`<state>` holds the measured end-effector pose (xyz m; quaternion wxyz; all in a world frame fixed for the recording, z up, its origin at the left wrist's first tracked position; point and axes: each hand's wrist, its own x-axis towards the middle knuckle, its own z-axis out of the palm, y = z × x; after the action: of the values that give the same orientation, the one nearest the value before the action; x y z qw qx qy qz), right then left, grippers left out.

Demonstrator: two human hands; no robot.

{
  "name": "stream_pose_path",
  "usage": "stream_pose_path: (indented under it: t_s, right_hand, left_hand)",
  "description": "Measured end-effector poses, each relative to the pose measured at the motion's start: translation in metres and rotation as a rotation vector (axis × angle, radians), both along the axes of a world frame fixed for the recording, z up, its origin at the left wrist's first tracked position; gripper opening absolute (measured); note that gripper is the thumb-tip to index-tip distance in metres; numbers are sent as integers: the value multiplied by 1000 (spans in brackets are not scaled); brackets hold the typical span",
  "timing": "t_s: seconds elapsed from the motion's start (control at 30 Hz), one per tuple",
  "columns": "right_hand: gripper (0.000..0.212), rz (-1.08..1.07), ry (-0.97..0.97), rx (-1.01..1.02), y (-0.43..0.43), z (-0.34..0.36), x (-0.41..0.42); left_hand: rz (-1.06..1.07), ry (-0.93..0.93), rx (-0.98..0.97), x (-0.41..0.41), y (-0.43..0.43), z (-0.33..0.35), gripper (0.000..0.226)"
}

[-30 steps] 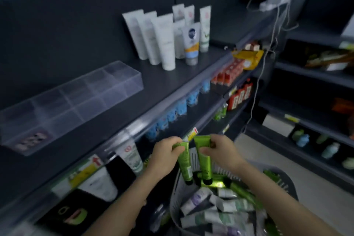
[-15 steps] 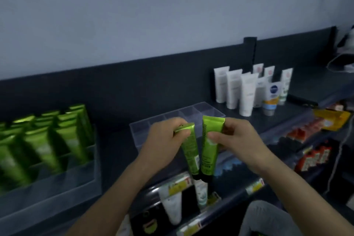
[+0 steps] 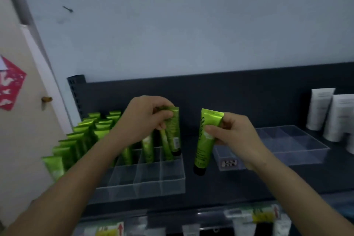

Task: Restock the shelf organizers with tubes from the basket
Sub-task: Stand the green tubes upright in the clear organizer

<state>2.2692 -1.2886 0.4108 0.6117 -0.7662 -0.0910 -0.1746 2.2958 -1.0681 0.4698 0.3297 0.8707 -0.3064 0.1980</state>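
My left hand (image 3: 145, 119) grips a green tube (image 3: 174, 132) by its flat end, cap down, over the right rear compartment of a clear organizer (image 3: 153, 184) on the dark shelf. Several green tubes (image 3: 86, 136) stand in that organizer's left and rear compartments. Its front compartments hold nothing. My right hand (image 3: 231, 132) pinches a second green tube (image 3: 205, 140), cap down, in the air between this organizer and a second clear organizer (image 3: 295, 145) to the right, which holds no tubes. The basket is out of view.
White tubes (image 3: 329, 113) stand at the shelf's right end. A dark back panel (image 3: 239, 92) rises behind the organizers. A lower shelf edge with price labels (image 3: 264, 214) runs below. A beige door (image 3: 23, 120) stands at the left.
The view swung up and left from the basket to the top shelf. Both hands rose with their tubes and moved apart; the left one now hangs over the green-filled organizer.
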Motion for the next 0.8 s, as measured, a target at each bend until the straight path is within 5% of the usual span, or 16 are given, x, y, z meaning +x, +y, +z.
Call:
stream_pose_path:
  t_s: [0.1, 0.23, 0.4, 0.53, 0.8]
  right_hand:
    - [5, 26, -13, -3, 29, 0, 14]
    - [2, 90, -22, -21, 66, -4, 28]
    - [1, 149, -30, -63, 109, -8, 41]
    - [20, 115, -56, -58, 140, -17, 47]
    - [28, 138, -1, -188, 180, -49, 61]
  left_hand:
    - [61, 32, 49, 4, 34, 9, 6]
    - [207, 26, 188, 1, 72, 16, 26]
    - [215, 98, 343, 0, 111, 15, 10]
    - [217, 129, 464, 4, 136, 17, 17]
    - [255, 98, 818, 27, 154, 2, 28]
